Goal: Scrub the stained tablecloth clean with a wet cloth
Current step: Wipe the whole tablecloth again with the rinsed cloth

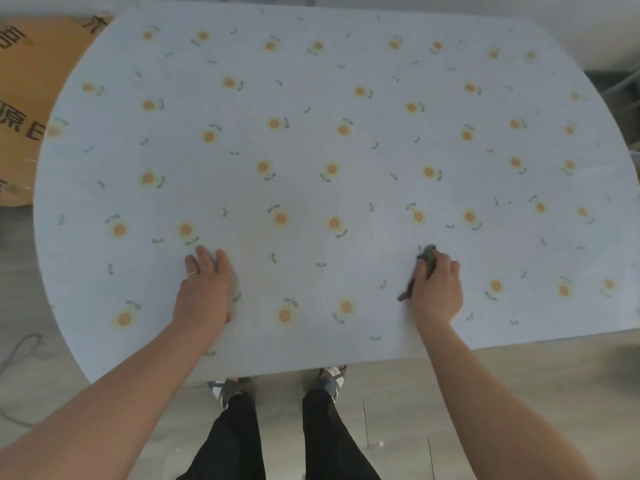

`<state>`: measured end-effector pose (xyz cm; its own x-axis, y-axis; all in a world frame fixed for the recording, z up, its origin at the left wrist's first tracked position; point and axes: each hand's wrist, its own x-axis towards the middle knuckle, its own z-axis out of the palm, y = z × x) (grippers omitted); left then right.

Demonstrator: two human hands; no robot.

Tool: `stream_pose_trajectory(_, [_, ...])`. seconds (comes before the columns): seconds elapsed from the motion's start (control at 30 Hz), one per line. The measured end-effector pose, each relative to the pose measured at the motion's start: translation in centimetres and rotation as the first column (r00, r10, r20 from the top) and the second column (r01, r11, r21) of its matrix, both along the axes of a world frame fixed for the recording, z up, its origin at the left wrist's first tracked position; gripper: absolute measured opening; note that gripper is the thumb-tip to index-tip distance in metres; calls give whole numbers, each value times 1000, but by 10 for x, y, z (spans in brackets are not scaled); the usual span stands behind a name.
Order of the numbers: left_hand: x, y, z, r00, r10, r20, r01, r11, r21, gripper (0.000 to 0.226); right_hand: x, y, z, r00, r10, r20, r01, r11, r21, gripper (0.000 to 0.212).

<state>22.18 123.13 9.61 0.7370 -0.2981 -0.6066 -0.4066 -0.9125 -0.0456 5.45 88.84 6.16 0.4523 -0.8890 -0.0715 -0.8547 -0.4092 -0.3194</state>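
A pale blue tablecloth (311, 98) printed with small orange flowers covers the whole table. My left hand (206, 287) lies flat on it near the front edge, fingers straight, a ring on one finger. My right hand (438, 289) grips a dark grey cloth (428, 258) bunched under the fingers and pressed onto the tablecloth; one end of the cloth sticks out at the hand's left side. No distinct stain shows on the fabric around either hand.
A brown cardboard box (27, 98) with printed characters stands beyond the table's left edge. A grey cable (20, 344) lies on the floor at the left. My legs and sandalled feet (277, 386) are at the table's front edge.
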Motion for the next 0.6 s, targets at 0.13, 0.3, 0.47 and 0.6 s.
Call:
stream_pose_trajectory(0.13, [-1, -4, -5, 1000, 19, -5, -19, 1000, -12, 114, 49, 46, -2, 987, 153, 51, -153, 988, 0, 27])
stream_pose_trajectory(0.3, [1, 2, -3, 999, 32, -28, -34, 997, -72, 115, 32, 183, -11, 423, 895, 144, -905, 426, 11, 20])
stream_pose_trajectory(0.47, [2, 2, 2, 993, 98, -66, -107, 983, -152, 121, 34, 104, -19, 318, 947, 51, -938, 322, -128, 31])
stream_pose_trajectory(0.6, [9, 18, 4, 992, 90, -87, -104, 979, -174, 127, 106, 62, -13, 816, 578, -24, -578, 814, -54, 33])
